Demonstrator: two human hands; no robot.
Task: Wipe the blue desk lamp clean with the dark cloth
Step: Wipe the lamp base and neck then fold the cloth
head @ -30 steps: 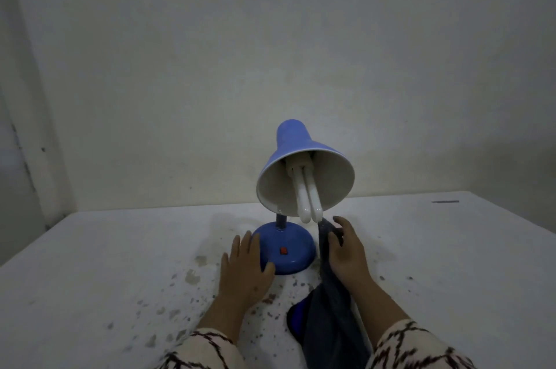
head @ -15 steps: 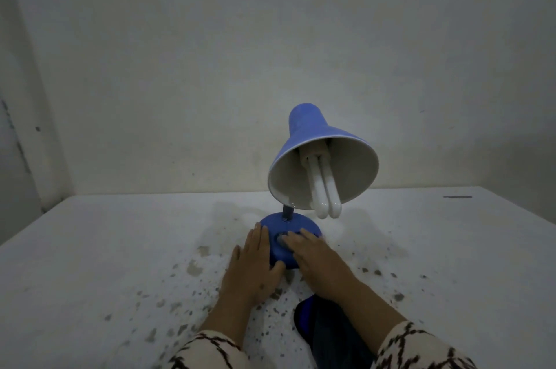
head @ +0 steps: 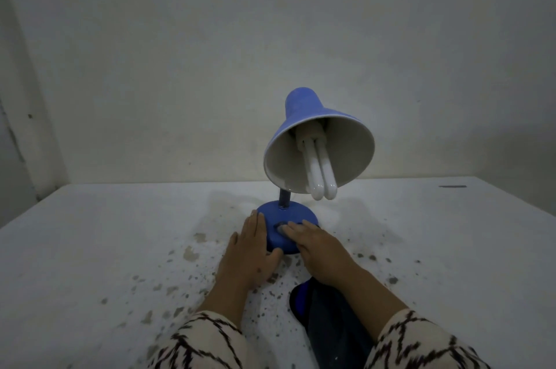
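- Left hand: flat, fingers straight against the lamp base, steadying as a second ago.
- Right hand: now laid over the base, fingers straight, dark cloth trailing beneath the wrist, a scrap at the fingertips; grip unclear. Base wiping apparently underway.

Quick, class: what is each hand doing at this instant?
Left hand: open, fingers straight, resting against the lamp base.
Right hand: open, flat, pressing the dark cloth on the base.

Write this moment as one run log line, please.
left hand: flat against lamp base | right hand: pressing dark cloth on base | lamp upright
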